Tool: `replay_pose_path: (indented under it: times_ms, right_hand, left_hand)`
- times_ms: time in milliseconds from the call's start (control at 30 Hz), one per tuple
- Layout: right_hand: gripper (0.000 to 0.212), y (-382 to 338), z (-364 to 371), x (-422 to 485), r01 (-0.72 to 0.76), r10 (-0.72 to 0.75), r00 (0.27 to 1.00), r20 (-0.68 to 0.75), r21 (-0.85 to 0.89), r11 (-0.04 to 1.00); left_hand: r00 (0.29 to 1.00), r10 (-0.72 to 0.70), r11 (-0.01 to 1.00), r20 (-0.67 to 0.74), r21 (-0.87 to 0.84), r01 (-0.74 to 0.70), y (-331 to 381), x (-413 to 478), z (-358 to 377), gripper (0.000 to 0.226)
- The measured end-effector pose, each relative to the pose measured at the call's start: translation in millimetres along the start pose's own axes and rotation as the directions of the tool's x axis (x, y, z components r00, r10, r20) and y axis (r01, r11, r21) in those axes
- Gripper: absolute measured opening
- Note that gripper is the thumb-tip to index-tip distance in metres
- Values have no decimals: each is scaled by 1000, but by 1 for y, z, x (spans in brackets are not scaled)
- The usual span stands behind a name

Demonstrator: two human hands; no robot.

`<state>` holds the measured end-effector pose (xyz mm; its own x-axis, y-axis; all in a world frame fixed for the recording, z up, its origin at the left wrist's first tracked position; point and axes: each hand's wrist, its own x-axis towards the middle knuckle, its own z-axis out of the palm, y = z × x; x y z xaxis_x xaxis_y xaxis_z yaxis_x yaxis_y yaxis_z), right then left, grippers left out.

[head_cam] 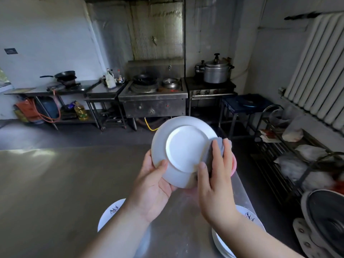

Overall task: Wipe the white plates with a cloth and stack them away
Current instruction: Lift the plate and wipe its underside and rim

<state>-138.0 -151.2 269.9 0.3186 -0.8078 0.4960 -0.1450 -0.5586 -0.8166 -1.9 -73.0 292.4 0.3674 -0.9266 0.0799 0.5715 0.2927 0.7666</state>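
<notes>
A: Status of the plate (184,148)?
B: Held tilted over the counter's (55,183) far right corner, underside showing; left grip (154,185) curled round its lower rim.
A: And the cloth (216,149)?
B: Grey, pressed on the plate's right rim; right grip (216,185) closed round it

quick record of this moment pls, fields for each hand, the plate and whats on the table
left hand: grips the held plate at its lower left rim
right hand: presses grey cloth over the plate's right rim
held plate: white, tilted up, underside facing camera
steel table: single plate near left, plate stack near right
</notes>
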Motion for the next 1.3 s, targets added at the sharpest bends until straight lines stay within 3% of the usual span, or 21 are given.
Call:
replay_pose_path:
  times_ms: [100, 200, 300, 400, 467, 567, 733, 833, 933, 1033, 1167, 1300]
  right_hand:
    - [56, 10, -22, 33, -38, 37, 999, 7, 96, 995]
    - [51, 9, -48, 77, 36, -61, 978, 199, 129, 991]
    - [54, 6, -50, 89, 141, -145, 936, 319, 36, 989]
    - [56, 14, -40, 66, 236, -202, 935, 291, -86, 968]
    - [65, 20, -27, 32, 222, -174, 949, 262, -164, 961]
    - [80, 22, -12, -5, 219, -139, 933, 333, -216, 952]
    - [73, 11, -27, 59, 211, -125, 948, 294, -283, 935]
    - [74, 9, -18, 44, 236, -171, 957, 235, -284, 930]
    - [73, 13, -2, -2, 172, -147, 977, 156, -164, 971]
    - [70, 18, -17, 22, 127, -124, 991, 44, -88, 988]
    - [67, 19, -48, 77, 185, -176, 972, 157, -38, 982]
    - [88, 21, -40, 58, 224, -186, 957, 221, -162, 961]
  left_hand:
    - [995, -94, 994, 37, 61, 92, 10, 2, -3, 61]
    - [987, -161, 979, -28, 121, 163, 30, 11, -6, 43]
    - [989, -131, 980, -74, 142, 140, 36, 14, -8, 35]
    - [991, -80, 985, -105, 143, 95, 32, 10, -11, 37]
    - [989, -41, 991, -143, 122, 59, 28, 9, -15, 30]
    - [984, 0, 997, -176, 76, 14, 20, 8, -18, 31]
    - [983, 21, 1000, -183, 26, -16, 14, 11, -12, 16]
    - [985, 48, 997, -168, -53, -57, 11, 15, -4, 13]
    - [997, 12, 996, -72, -93, -19, 5, 15, 1, 31]
    - [997, -81, 996, 19, -24, 81, 12, 15, 0, 58]
    - [980, -198, 979, 12, 54, 197, 28, 16, 1, 46]
    - [993, -119, 993, -8, 2, 119, 14, 13, 2, 48]
